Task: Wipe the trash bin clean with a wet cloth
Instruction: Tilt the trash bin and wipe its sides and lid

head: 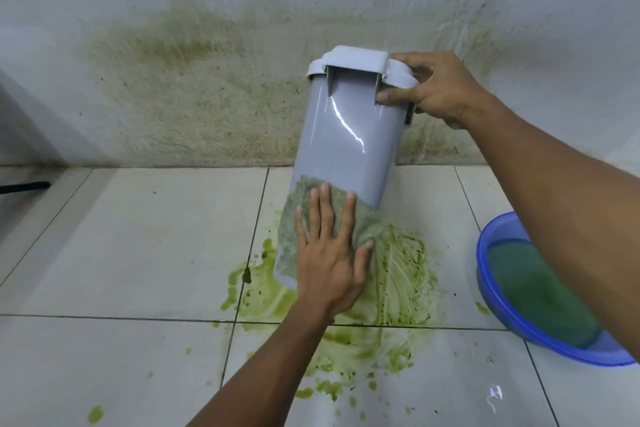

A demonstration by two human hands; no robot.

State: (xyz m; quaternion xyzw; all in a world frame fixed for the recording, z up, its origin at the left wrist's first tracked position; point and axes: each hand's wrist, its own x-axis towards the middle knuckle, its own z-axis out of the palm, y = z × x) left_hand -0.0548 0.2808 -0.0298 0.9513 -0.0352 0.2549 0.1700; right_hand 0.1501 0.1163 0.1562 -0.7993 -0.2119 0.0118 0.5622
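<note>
- Bin (346, 135): grey plastic, lid on, tilted with its top toward the far wall, base toward the near floor; sits mid-scene over a green spill (394, 281).
- Cloth (294, 236): greenish, wet-looking, draped over the bin's lower side, hanging down toward the floor.
- Left hand (329, 253): fingers spread flat, palm pressing the cloth against the bin's lower wall.
- Right hand (436, 87): closed on the bin's top rim at the right, thumb on the front wall, fingers over the lid edge; steadies the tilt.
- Handling, judged: bin looks light, stiff and hollow; glossy wet wall probably slippery, so the rim and lid lip are the safest hold. Cloth is soft and limp, needs a flat palm to stay put.
- Upper wall looks shiny and clean; lower part is under the cloth, can't tell its state.
- Edges: wall (207, 97) just behind the lid, little room far side.
- Basin (540, 291): blue, holds greenish water, near right, under the right forearm; elbow swing could clip it.
- Floor (121, 253): tiled, open room left and near; green puddle and splashes look slick, base could skid.
</note>
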